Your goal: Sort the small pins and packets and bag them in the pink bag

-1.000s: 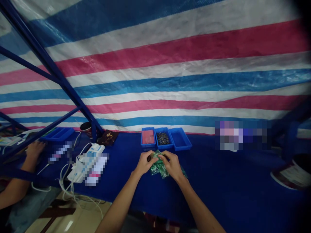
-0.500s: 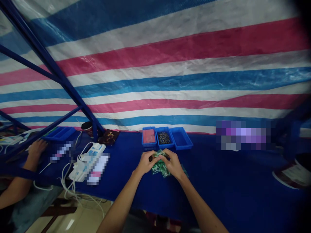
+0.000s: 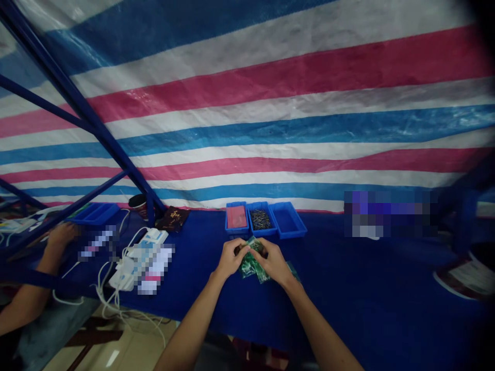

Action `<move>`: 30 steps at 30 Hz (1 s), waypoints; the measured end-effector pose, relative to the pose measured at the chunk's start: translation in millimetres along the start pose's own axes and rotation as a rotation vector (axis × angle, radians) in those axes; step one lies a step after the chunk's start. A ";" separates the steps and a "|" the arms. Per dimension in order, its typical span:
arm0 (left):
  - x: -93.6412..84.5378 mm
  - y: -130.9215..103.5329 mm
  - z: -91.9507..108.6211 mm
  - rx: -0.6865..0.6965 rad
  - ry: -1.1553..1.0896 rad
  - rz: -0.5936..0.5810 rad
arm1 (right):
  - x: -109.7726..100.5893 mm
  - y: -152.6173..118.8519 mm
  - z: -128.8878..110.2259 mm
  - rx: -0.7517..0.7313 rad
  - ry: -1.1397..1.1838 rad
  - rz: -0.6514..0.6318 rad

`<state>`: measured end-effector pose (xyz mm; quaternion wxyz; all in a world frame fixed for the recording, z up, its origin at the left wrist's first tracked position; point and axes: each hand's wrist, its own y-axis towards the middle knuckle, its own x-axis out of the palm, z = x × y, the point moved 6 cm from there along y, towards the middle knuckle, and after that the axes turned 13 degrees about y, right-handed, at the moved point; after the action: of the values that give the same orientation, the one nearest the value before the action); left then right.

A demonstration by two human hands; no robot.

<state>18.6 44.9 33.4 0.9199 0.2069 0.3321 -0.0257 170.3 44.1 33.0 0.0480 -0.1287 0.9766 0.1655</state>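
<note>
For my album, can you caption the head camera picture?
Two hands holding green packets before blue bins.

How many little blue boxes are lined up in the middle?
3: the left box with something pink, the middle box with thin metal pieces, and the right box beside it.

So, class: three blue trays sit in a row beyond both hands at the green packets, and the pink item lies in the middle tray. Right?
No: the head view shows the pink item in the row's left tray, not the middle tray. Three trays sit in a row beyond the left hand and right hand at the green packets.
</note>
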 end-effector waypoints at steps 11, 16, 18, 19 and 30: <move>0.8 -0.6 1.0 0.006 -0.018 -0.026 | -6.5 -0.3 5.8 -0.054 -0.095 0.056; 2.6 -0.8 -4.9 -0.027 -0.023 0.000 | -6.2 0.9 3.1 -0.046 -0.019 0.047; 3.2 -0.8 -6.1 -0.034 -0.023 0.009 | -7.9 0.7 2.7 -0.035 -0.003 0.081; 3.7 -0.8 -6.1 -0.034 -0.021 0.007 | -8.8 0.2 2.4 -0.034 0.001 0.101; -4.5 -2.1 -12.3 -0.117 -0.093 0.108 | -90.7 6.5 -27.8 -0.150 0.083 0.777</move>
<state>7.3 47.5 26.9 0.9448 0.1691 0.2785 0.0337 254.4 62.0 73.5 -0.0674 0.2405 0.9389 0.2367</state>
